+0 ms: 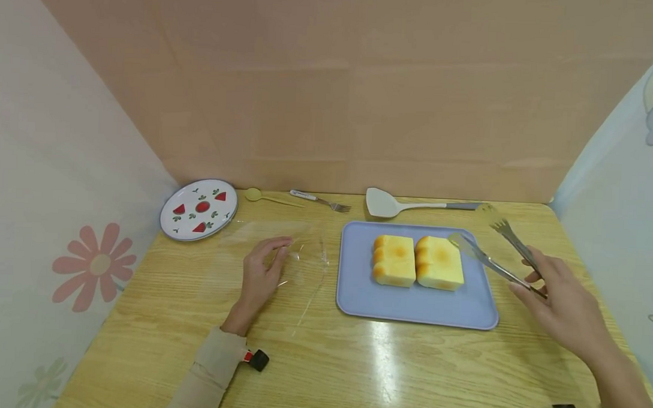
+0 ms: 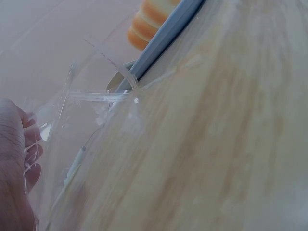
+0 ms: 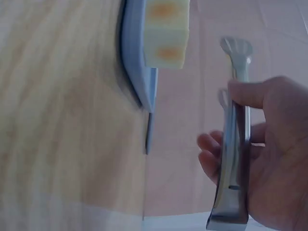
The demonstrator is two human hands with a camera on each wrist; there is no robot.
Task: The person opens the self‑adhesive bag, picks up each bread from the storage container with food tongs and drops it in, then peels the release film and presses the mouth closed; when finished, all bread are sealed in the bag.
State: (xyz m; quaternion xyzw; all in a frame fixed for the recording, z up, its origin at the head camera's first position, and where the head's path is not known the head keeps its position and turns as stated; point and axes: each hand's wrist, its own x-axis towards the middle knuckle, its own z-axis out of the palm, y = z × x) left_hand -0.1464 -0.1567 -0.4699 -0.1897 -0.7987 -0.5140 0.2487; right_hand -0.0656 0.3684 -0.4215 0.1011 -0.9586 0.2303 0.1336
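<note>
Between the thumb and fingers of my left hand (image 1: 260, 272) is a clear plastic bag (image 1: 309, 264), held up over the left part of the table. In the left wrist view the see-through bag (image 2: 103, 96) stands out by its creased edges. My right hand (image 1: 568, 308) grips metal tongs (image 1: 515, 240) with their arms spread and nothing between the tips. Two golden-topped pieces of bread, a left piece (image 1: 396, 261) and a right piece (image 1: 441, 263), lie on a blue tray (image 1: 409, 310). One tong tip overlaps the right piece's far corner; contact I cannot tell.
Along the back lie a white plate (image 1: 190, 229) with watermelon pictures, a yellow spoon (image 1: 253, 194), a fork (image 1: 332, 204) and a pale spatula (image 1: 381, 204) with a grey handle end. A brown wall (image 1: 330, 108) rises behind the wooden table (image 1: 320, 372).
</note>
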